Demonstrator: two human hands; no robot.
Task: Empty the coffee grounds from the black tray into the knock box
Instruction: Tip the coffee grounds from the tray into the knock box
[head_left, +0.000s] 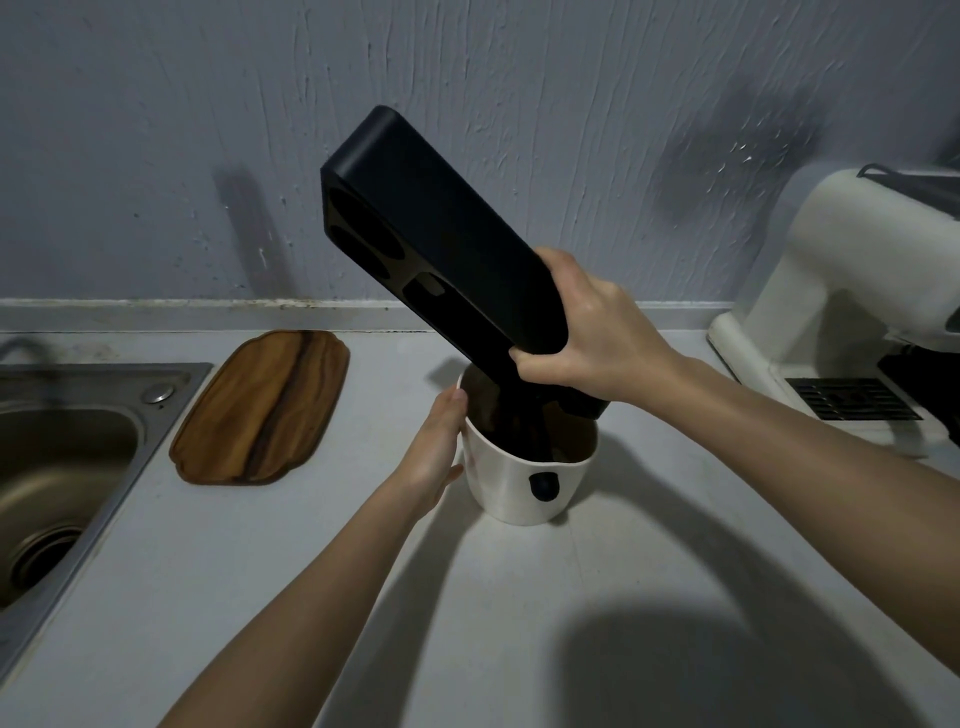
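Note:
The black tray (441, 244) is tipped steeply, its far end high against the wall and its low end inside the mouth of the knock box (514, 483). My right hand (587, 338) grips the tray near its lower end, fingers wrapped around its edge. The knock box is a white round tub with a black knob on its front and a dark bar across its top. It stands on the white counter. My left hand (434, 452) is wrapped around the tub's left side, thumb at the rim. What lies inside the tub is dark and unclear.
A wooden board (260, 405) lies flat to the left of the tub. Further left is a steel sink (67, 457). A white coffee machine (852, 291) with a black drip grate stands at the right. A grey wall rises behind the counter.

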